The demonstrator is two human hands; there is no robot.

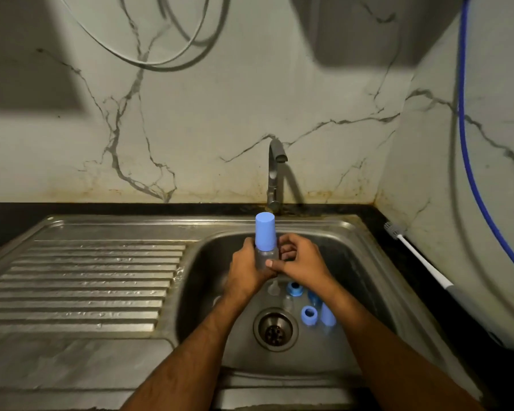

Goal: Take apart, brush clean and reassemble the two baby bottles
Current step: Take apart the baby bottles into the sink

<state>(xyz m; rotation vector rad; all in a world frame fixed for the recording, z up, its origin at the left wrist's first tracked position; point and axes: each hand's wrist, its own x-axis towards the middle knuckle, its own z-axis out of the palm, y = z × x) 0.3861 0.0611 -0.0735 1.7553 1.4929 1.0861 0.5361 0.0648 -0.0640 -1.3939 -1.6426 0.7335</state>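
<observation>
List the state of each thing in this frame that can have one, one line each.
Clear baby bottle with tall blue cap: upright, capped, held over the basin.
Left hand: gripping the bottle body.
Right hand: closed on the bottle.
Two blue screw rings: loose in the steel sink.
Second blue cap: off, in the basin.
Grey tap: no water running.
White-handled bottle brush: lying unused on the counter.

Both hands hold a clear baby bottle [266, 256] upright over the steel sink [350, 232]; the left hand [248, 269] wraps its body, the right hand [301, 264] closes on it from the right, thumb across the front; a blue cap [265, 231] sits on top; in the basin near the drain [275, 329] lie two blue rings [294, 288], another blue cap [328, 315] and clear parts; a tap [275, 173] stands behind; a white-handled bottle brush [413, 256] lies on the dark counter at right.
</observation>
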